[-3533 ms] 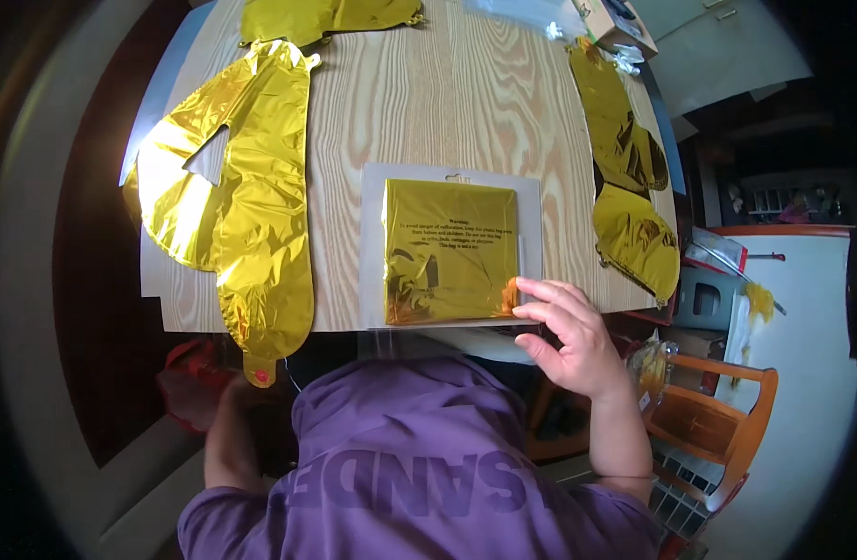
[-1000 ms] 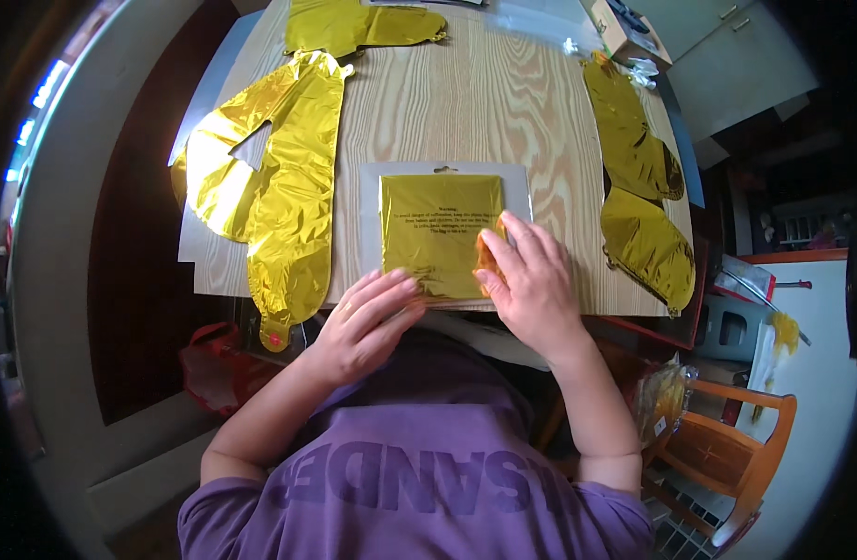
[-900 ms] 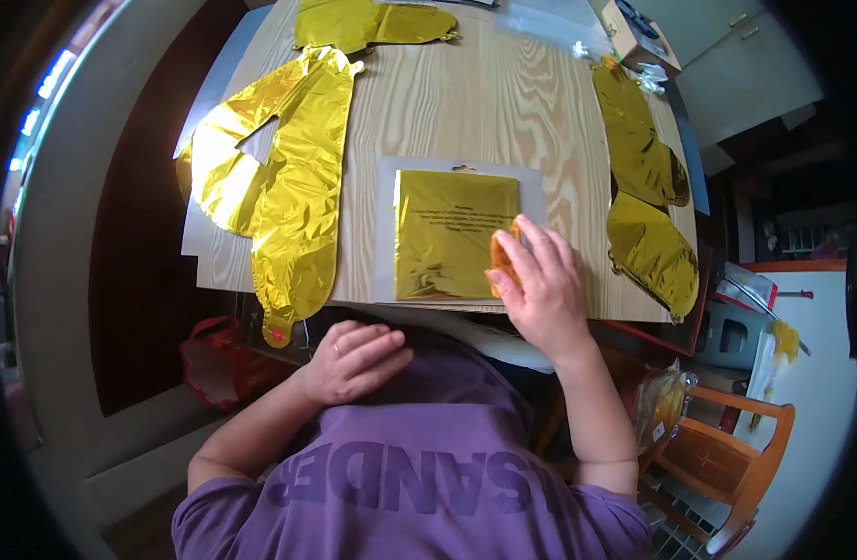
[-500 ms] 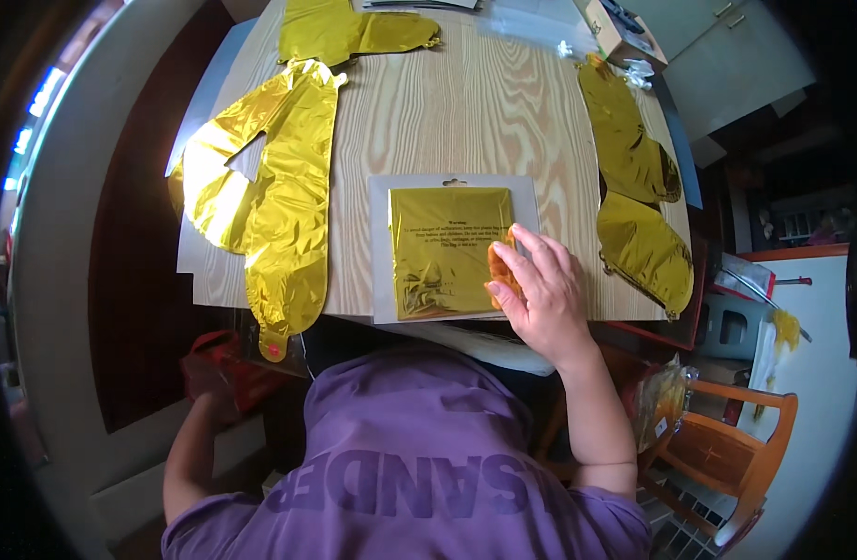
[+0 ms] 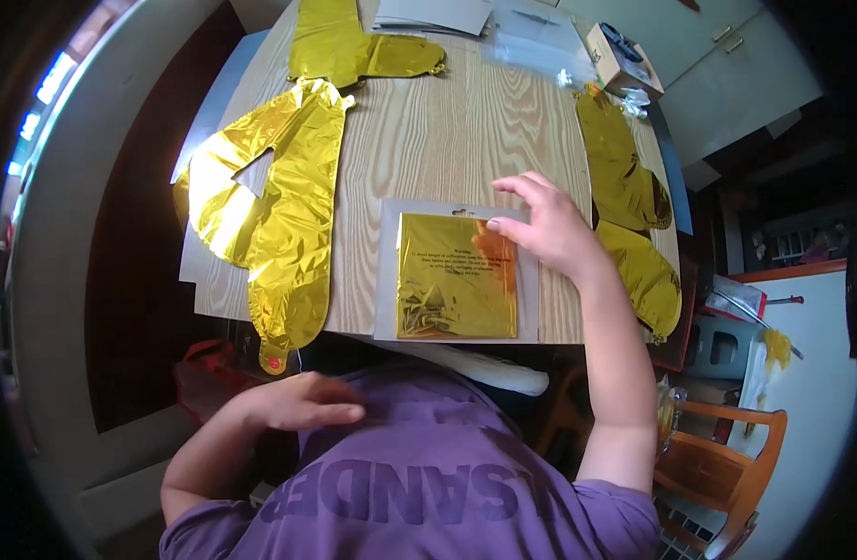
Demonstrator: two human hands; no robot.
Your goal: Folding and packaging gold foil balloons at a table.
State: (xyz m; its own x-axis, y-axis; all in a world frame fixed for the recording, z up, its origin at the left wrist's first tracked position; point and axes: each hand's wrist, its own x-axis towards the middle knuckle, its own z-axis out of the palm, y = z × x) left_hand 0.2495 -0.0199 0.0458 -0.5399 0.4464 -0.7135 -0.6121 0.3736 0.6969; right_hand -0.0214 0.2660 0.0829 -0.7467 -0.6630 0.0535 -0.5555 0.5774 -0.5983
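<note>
A flat square package of folded gold foil (image 5: 452,303) lies on a grey-white backing card (image 5: 388,271) near the table's front edge. Small dark print runs across its middle, and the card has a hanging slot at the top. Over its upper right corner is my right hand (image 5: 552,229), thumb and fingers apart, holding nothing. The thumb tip is close to the foil, where an orange reflection shows; whether it touches I cannot tell. My left hand (image 5: 302,403) is off the table, in front of my purple shirt, its thumb apart from the fingers and nothing visible in it.
Flat gold foil balloons lie around the table: one (image 5: 293,224) at left, overhanging the front edge, one (image 5: 330,47) at far left, others (image 5: 625,168) at right. At the back are grey cards (image 5: 433,14), clear plastic bags (image 5: 536,47) and a wooden box (image 5: 620,65). A wooden chair (image 5: 718,457) stands at right.
My left hand has come up from beside the red bag to in front of my body. My right hand has moved away from me, from the package's right edge to its upper right corner.
</note>
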